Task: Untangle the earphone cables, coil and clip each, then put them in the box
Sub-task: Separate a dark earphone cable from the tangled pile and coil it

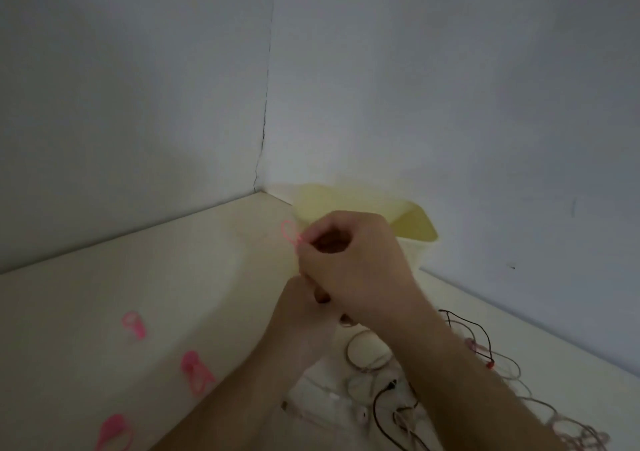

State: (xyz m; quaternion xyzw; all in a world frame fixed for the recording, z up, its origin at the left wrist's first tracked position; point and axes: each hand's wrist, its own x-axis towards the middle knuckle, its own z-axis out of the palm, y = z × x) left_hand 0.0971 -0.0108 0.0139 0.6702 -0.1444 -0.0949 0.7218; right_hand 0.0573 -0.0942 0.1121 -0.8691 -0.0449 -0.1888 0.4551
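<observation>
Right hand [349, 260] fingers curled, pinching a thin pink loop-shaped clip [289, 232]. Left hand [304, 308] mostly hidden; grip cannot be told. Thin tangled cables [388, 391] lie below.

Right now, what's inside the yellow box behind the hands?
Only the yellow box's bare inner right wall shows. The right hand, raised in front with a pink clip, covers its floor and the rest, so any earphones inside cannot be seen.

Earphone cables [408, 395]: black, white and pinkish, loosely tangled on the worktop [138, 270], near right. Clips: 3 pink, lying apart at near left [134, 326], [195, 371], [114, 431]; a 4th pink loop [288, 232] raised before the box. Box [417, 227]: pale yellow, open-topped, in the corner.
</observation>
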